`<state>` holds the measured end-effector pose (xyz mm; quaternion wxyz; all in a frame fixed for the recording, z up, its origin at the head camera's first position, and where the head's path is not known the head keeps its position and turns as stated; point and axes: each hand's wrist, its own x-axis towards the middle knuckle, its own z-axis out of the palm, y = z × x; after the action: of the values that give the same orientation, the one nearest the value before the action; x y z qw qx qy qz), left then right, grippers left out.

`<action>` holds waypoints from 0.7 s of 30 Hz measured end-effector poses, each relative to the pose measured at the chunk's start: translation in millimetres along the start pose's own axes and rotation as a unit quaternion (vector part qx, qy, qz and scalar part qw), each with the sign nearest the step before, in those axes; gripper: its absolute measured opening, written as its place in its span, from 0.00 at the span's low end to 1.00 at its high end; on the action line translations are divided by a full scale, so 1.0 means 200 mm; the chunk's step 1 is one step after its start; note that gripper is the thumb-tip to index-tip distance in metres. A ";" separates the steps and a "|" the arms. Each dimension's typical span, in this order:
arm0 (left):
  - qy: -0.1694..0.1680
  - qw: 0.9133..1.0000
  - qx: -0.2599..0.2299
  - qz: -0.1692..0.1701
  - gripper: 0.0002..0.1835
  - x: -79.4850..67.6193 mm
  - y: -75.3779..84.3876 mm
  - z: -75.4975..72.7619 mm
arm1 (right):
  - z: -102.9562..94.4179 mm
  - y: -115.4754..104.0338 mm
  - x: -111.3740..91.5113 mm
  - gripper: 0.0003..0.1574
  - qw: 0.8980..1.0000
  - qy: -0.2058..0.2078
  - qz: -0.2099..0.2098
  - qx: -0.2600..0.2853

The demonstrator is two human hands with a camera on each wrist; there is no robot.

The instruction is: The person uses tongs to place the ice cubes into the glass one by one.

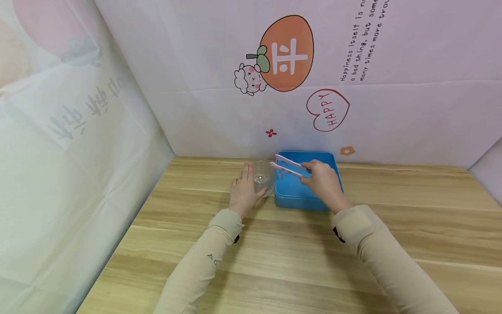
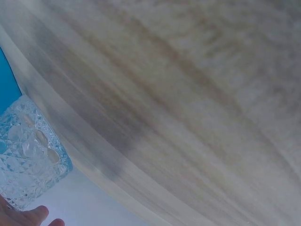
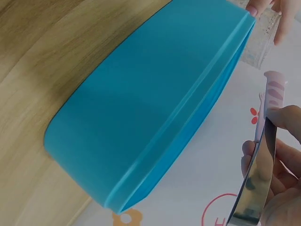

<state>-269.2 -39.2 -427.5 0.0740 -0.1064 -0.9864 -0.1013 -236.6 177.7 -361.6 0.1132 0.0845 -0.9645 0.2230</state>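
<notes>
Right hand (image 1: 323,181) grips the tongs (image 1: 288,170) over the blue box (image 1: 300,203): pink tips apart, shiny metal handle, probably light and springy, so pinch mid-arm. Left hand (image 1: 244,189) holds the clear, diamond-patterned glass (image 1: 262,179) just left of the box; likely heavyish, slick, breakable, cup its sides.

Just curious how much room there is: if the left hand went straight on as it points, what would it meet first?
Probably the white printed backdrop behind the table; the left hand, holding the glass, points that way. The exact gap is hard to judge.
</notes>
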 end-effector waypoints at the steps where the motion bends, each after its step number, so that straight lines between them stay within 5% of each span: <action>1: -0.001 1.000 0.000 -0.001 0.50 0.00 0.00 0.00 | 0.00 0.01 0.00 0.24 1.000 0.005 0.000 -0.002; 21: -0.013 1.000 0.004 -0.006 0.50 0.00 0.00 0.00 | 0.04 0.17 0.01 0.23 0.998 -0.038 0.053 -0.025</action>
<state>-269.6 -38.9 -427.9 0.0611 -0.1011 -0.9883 -0.0965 -247.0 203.2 -382.1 0.0663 0.0393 -0.9766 0.2007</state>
